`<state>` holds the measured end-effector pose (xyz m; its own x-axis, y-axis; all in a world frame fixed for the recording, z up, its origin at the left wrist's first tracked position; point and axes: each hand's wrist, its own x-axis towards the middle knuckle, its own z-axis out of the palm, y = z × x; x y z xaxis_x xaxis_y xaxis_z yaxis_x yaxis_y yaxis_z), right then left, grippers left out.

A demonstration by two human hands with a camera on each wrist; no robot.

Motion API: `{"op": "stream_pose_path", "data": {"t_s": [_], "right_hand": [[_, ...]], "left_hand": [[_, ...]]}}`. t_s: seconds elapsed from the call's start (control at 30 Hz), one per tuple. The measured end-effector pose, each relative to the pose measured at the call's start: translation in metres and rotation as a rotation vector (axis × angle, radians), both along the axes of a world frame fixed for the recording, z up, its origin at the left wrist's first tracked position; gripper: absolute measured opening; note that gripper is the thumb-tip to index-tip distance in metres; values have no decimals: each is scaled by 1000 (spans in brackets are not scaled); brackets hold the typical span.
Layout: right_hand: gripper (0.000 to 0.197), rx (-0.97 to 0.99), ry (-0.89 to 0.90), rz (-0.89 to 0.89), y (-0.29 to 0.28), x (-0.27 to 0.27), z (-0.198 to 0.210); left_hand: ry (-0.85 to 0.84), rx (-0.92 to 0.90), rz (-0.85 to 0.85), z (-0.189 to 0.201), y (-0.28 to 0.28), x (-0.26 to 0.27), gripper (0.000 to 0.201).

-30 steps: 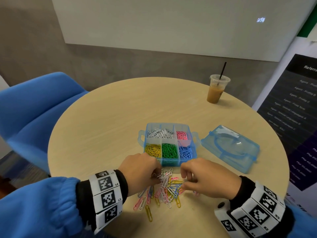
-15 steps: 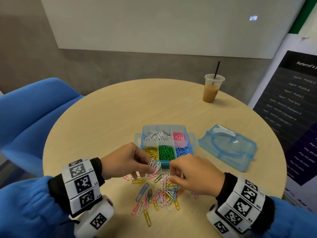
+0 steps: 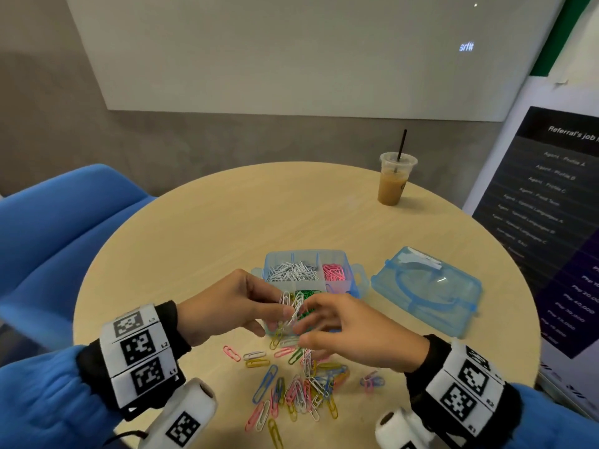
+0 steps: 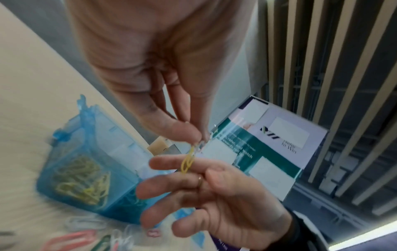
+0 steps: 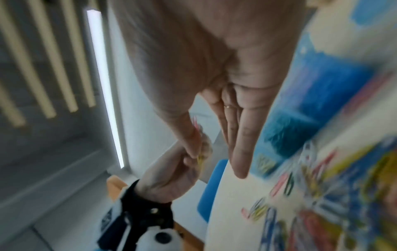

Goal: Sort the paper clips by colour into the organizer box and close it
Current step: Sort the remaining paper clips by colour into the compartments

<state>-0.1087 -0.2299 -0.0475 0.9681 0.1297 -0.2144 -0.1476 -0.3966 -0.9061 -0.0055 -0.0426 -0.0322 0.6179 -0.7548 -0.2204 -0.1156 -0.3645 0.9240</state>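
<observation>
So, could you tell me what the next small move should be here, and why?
Probably pull the yellow clip free of the white clips. The left hand pinches that raised tangle in front of the organizer box while the right hand pinches it too, so they cannot yet be dropped by colour.

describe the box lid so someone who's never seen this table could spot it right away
Start at the round wooden table and find the open organizer box with coloured clips near its middle. The lid lies flat on the table just right of that box, apart from it. It is the only translucent blue piece with no compartments or clips, with a curved handle shape on it.
</observation>
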Motion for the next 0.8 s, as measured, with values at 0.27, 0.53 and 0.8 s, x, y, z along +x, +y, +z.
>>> {"op": "stream_pose_path", "data": {"t_s": [0.27, 0.53, 0.8], "right_hand": [[30, 487, 25, -126, 16, 27, 6], [12, 382, 49, -266, 1, 77, 12], [13, 139, 93, -251, -24, 76, 15]], "left_hand": [[117, -259, 246, 1, -17, 13, 16], [225, -175, 402, -6, -42, 61, 22], [-76, 10, 414, -26, -49, 75, 29]]}}
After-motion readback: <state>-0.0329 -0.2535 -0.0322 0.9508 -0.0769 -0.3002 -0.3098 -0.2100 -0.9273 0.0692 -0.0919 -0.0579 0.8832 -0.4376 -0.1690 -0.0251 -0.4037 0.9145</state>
